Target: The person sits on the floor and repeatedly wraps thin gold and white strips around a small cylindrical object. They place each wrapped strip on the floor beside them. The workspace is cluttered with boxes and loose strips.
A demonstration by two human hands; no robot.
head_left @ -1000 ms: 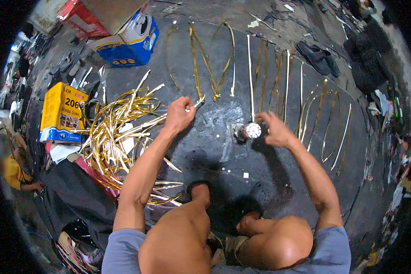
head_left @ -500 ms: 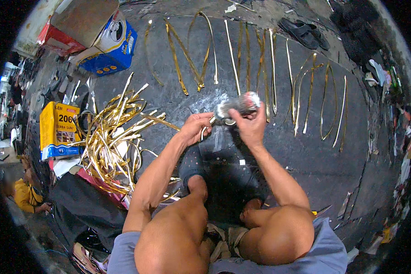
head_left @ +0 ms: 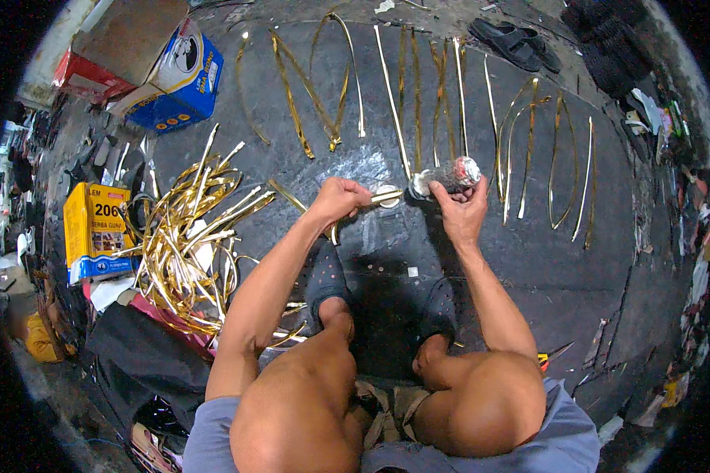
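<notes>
My left hand [head_left: 342, 200] pinches a narrow gold strip [head_left: 375, 199] near one end. The strip's tip lies over a white round disc [head_left: 386, 202] on the dark mat, and its other part hangs below the hand. In my right hand [head_left: 464, 211] is a grey and red cylinder [head_left: 443, 175] with white-crusted ends, held on its side just right of the disc. What kind of thing it is, I cannot tell. To the left lies a tangled heap of gold strips [head_left: 189, 236].
Several gold strips [head_left: 292, 102] lie spread across the far part of the dark mat [head_left: 560, 276]. A yellow and blue tin [head_left: 99, 229] and an opened blue box [head_left: 173, 102] stand at left. Black sandals [head_left: 513, 46] sit far right; scissors [head_left: 556, 352] lie beside my right knee.
My left hand has brought the strip's end over the disc. My right hand has drawn the cylinder to the right, away from the left hand. The view has shifted slightly.
</notes>
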